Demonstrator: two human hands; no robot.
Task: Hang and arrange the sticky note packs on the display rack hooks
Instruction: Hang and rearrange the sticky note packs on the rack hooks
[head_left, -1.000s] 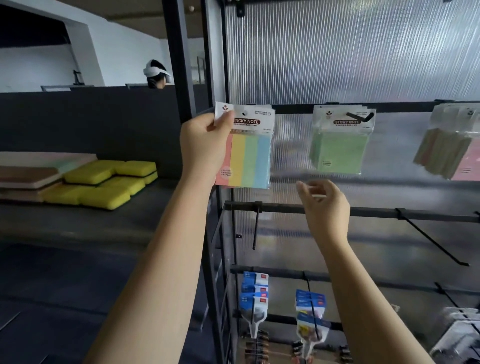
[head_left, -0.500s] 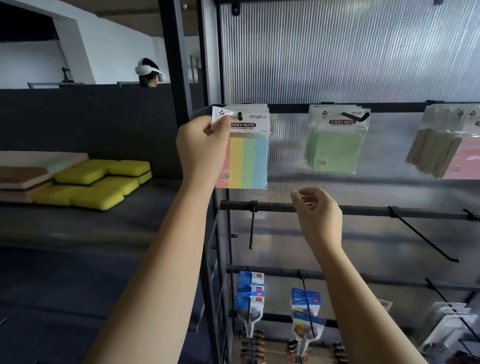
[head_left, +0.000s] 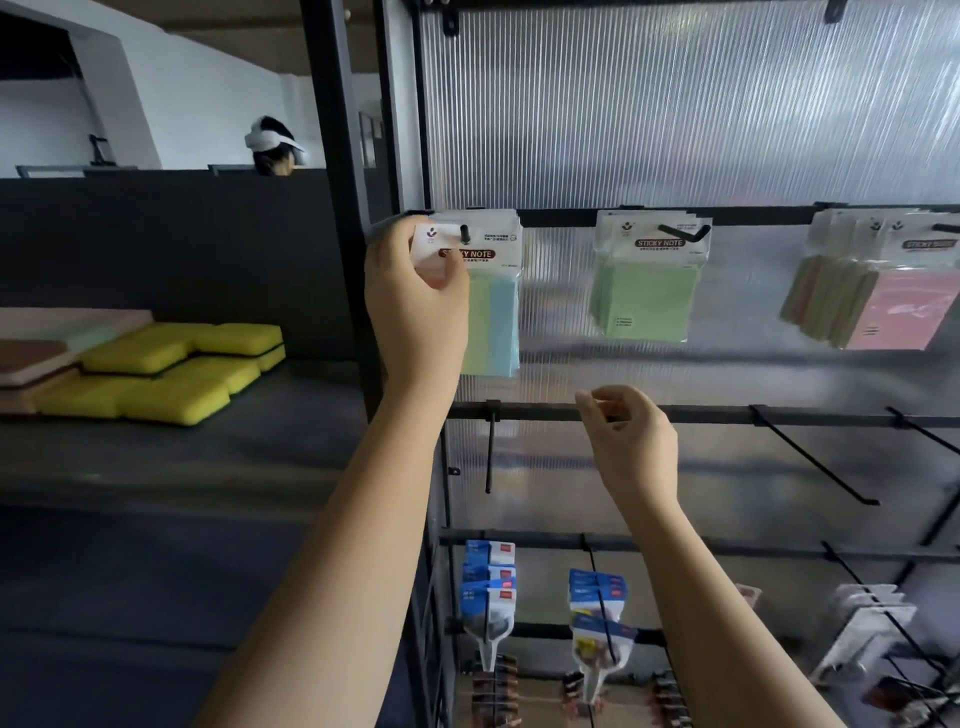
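Pack in hand: a clear-sleeved sticky note pack with a white header card and pastel striped sheets (head_left: 491, 306) sat threaded on the black hook tip (head_left: 465, 234), which poked through its hang hole.
Grip: the left hand (head_left: 415, 306) pinched the header's left corner, thumb in front, fingers behind; the pack hung just right of that pinch.
Other hand: the right hand (head_left: 631, 441) hung lower and to the right of the grip, fingers loosely curled, holding nothing.
Done: the pack appeared to be on its hook, in front of others like it; right of the grip hung a bunch of green sticky note packs (head_left: 647, 280), and further right a fanned bunch of pink and olive packs (head_left: 878, 291).
Left: releasing the corner and squaring the pack looked like the remainder; the fanned bunch seemed to need straightening. Bare black hooks (head_left: 815, 457) stood on the rail below.
Surface: a ribbed translucent back panel (head_left: 675, 104) in a black metal rack frame (head_left: 332, 156).
Room: left of the grip, yellow sponges (head_left: 171, 374) lay on a dark shelf; beyond it, a person's head above a dark partition.
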